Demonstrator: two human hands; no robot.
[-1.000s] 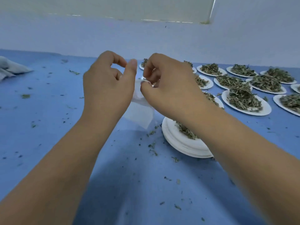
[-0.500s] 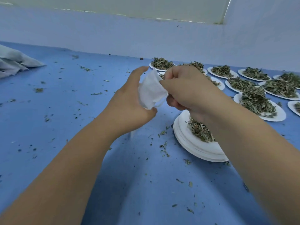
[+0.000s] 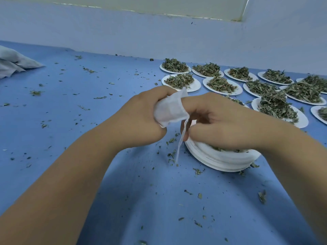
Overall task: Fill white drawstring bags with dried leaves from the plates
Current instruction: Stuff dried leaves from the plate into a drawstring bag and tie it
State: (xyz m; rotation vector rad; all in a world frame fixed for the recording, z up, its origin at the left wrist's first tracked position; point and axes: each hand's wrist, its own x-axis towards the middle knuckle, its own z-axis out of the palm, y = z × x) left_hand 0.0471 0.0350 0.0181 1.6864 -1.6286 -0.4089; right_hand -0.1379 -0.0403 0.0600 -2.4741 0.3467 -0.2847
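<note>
Well, little bits of leaf [image 3: 198,171] lie all over the blue desk [image 3: 88,112]. A grey cloth [image 3: 16,62] sits at the upper left of the frame. Many white plates [image 3: 300,122] piled with dried leaves [image 3: 276,106] fill the upper right. A stack of plates [image 3: 221,160] sits in the middle, partly hidden by the right arm. The left hand [image 3: 141,119] grips a white drawstring bag [image 3: 169,110] above the desk, fingers curled round it. The right hand [image 3: 223,124] pokes one finger into the bag's mouth. Its thumb and other curled fingers pinch the drawstring [image 3: 179,149], which hangs down toward the desk.
</note>
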